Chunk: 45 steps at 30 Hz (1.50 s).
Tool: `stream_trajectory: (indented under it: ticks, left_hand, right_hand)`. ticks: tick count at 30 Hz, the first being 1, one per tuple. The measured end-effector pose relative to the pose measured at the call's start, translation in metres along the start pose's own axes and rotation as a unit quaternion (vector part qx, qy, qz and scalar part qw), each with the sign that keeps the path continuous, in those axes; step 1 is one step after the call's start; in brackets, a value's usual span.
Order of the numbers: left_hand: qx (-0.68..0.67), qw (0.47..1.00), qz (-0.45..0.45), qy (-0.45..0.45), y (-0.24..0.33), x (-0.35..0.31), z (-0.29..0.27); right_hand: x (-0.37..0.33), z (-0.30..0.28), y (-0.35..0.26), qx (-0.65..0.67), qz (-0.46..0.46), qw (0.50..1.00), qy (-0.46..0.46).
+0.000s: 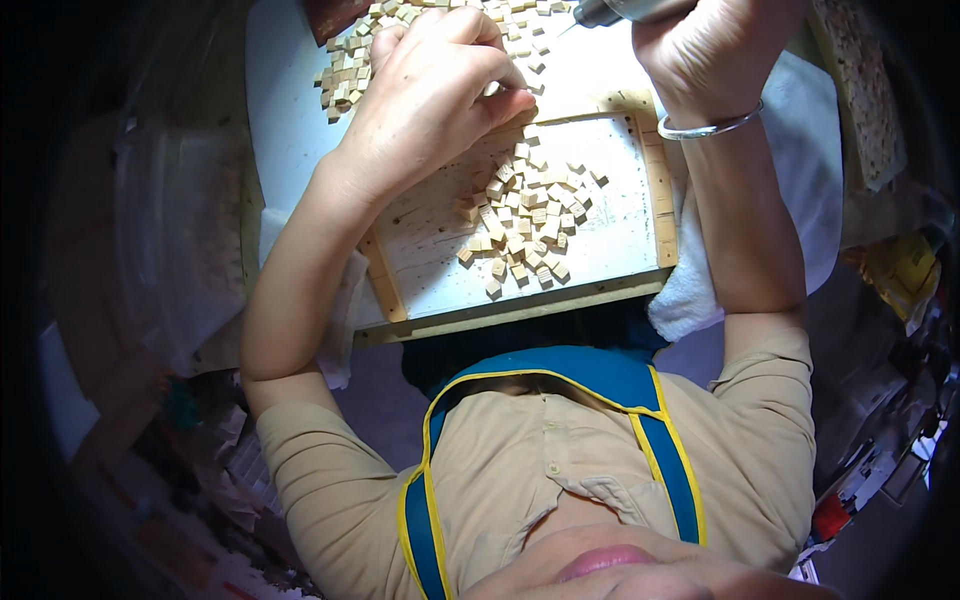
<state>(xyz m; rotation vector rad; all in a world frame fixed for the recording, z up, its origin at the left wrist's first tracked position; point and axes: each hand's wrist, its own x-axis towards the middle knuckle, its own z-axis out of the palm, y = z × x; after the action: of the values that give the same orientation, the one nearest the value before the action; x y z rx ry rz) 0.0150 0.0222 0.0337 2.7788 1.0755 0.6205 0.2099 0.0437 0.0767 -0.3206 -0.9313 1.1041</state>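
Two bare hands over a shallow wooden tray [655, 190] on a white table [285, 110]. At far left, clear plastic sheeting [175, 250] and clutter, too dim to read. Next, left hand [425, 95], fingers curled down and pressed together at the tray's upper rim, pinching one small wooden cube [492, 90] between thumb and fingertips. Behind it, a loose heap of cubes [345, 70] on the table. Inside the tray, just right of the left wrist, a second pile of cubes [525, 215]. Further right, right hand [700, 50] closed around a grey rotary tool [610, 10], tip aimed left toward the pinched cube; silver bangle [710, 127] on that wrist. White towel [690, 295] under the right forearm.
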Motion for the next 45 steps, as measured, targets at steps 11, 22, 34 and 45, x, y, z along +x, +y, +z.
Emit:
stream_trajectory:
  ticks: [11, 22, 34, 45]
  left_hand:
    - [-0.028, 0.998, 0.025, 0.045, -0.005, 0.01, -0.002]
    - [-0.059, 0.995, -0.004, 0.081, 0.008, -0.004, -0.005]
    - [0.002, 0.997, -0.07, -0.037, 0.028, 0.026, -0.017]
    - [-0.186, 0.962, -0.158, 0.122, 0.007, -0.047, 0.015]
  right_hand:
    - [0.003, -0.005, 0.005, 0.034, -0.008, 0.999, -0.021]
    - [0.017, -0.022, 0.026, -0.006, -0.133, 0.981, -0.144]
    - [0.007, -0.008, -0.001, 0.006, -0.011, 0.999, -0.03]
    - [0.009, -0.019, 0.025, 0.033, -0.089, 0.989, -0.114]
